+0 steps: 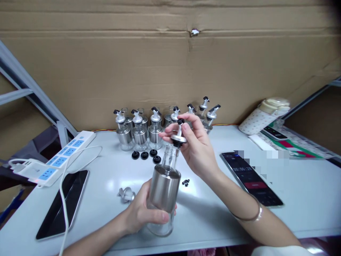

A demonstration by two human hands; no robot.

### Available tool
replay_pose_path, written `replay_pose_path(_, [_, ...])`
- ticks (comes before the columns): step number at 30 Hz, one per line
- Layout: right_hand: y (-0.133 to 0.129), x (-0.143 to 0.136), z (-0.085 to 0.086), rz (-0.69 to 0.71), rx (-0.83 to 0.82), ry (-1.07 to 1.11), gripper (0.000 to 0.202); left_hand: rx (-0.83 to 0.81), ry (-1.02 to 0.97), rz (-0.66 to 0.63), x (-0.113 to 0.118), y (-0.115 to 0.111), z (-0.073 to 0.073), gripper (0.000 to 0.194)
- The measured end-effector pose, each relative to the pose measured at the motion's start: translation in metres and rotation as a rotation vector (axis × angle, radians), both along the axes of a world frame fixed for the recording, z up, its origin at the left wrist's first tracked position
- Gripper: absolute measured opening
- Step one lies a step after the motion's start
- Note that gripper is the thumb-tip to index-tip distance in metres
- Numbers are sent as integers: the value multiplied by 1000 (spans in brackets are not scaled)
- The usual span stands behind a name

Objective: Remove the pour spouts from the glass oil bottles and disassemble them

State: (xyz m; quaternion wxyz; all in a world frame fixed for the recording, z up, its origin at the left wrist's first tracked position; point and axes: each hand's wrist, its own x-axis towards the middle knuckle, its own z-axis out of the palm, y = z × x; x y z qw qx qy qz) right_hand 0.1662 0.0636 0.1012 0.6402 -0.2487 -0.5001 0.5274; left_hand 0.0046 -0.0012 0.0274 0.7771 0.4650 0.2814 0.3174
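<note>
My left hand is wrapped round a glass bottle with a brushed-metal sleeve, holding it slightly tilted above the table. Above the bottle's mouth, my right hand pinches a pour spout with a silver body, black tip and black ribbed stopper. The stopper's lower end is at the bottle's rim; I cannot tell whether it has entered the neck. Beside my left hand lies a loose silver spout piece. Several black rubber stoppers and a small cluster of black caps lie on the table.
Several similar bottles with spouts stand along the cardboard wall. On the left are a power strip, a white cable and a dark tablet. A phone and a leaning dotted flask are on the right.
</note>
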Motion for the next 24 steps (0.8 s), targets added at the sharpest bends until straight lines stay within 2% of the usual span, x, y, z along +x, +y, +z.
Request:
replay_pose_path(9, [-4, -7, -4, -120, -74, 176, 11, -6, -13, -17, -1, -1, -1, 57])
replay_pose_path(14, [-10, -11, -4, -128, -83, 55, 10, -5, -8, -51, -1, -1, 2, 55])
replay_pose_path(18, [-12, -12, -3, -106, -40, -39, 14, -23, -9, -25, -1, -1, 3, 57])
replay_pose_path(24, [-13, -14, -8, -57, -99, 0, 15, -18, 11, -25, -2, -1, 4, 55])
